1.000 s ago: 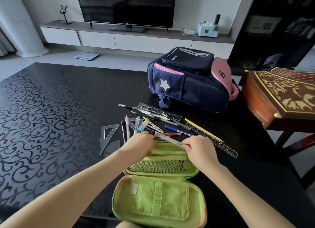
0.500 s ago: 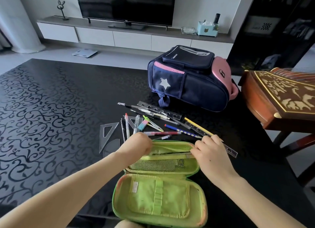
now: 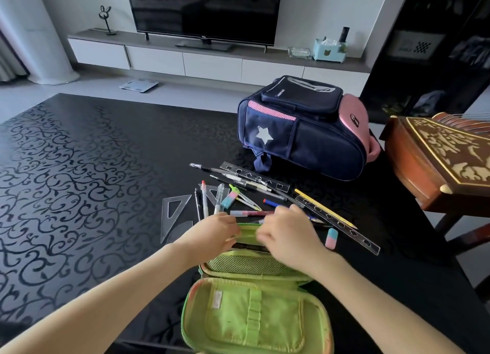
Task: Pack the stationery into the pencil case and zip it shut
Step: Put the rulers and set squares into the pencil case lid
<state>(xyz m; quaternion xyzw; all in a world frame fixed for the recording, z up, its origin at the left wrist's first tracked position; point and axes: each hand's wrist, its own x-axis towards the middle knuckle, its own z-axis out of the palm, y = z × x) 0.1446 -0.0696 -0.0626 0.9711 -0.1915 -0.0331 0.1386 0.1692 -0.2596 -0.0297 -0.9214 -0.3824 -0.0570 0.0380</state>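
The green pencil case (image 3: 254, 316) lies open near the table's front edge, lid flap toward me, mesh divider (image 3: 246, 265) standing up. My left hand (image 3: 212, 234) pinches the left end of the case's green inner flap. My right hand (image 3: 289, 237) is over the far compartment, fingers curled at the same flap; what it holds is blurred. Beyond the case lie several pens (image 3: 204, 198), a pink pen (image 3: 252, 213), a yellow pencil (image 3: 323, 208), two clear stencil rulers (image 3: 342, 225), a clear set square (image 3: 172, 213) and a pink-blue eraser (image 3: 331, 238).
A navy and pink backpack (image 3: 305, 131) lies on the black patterned table (image 3: 79, 181) behind the stationery. A carved wooden instrument (image 3: 437, 157) stands at the right edge. TV unit and floor lie beyond the table.
My right hand has moved left from the case's right end to the middle of the far compartment, close to my left hand. The pink-blue eraser at the right is now uncovered.
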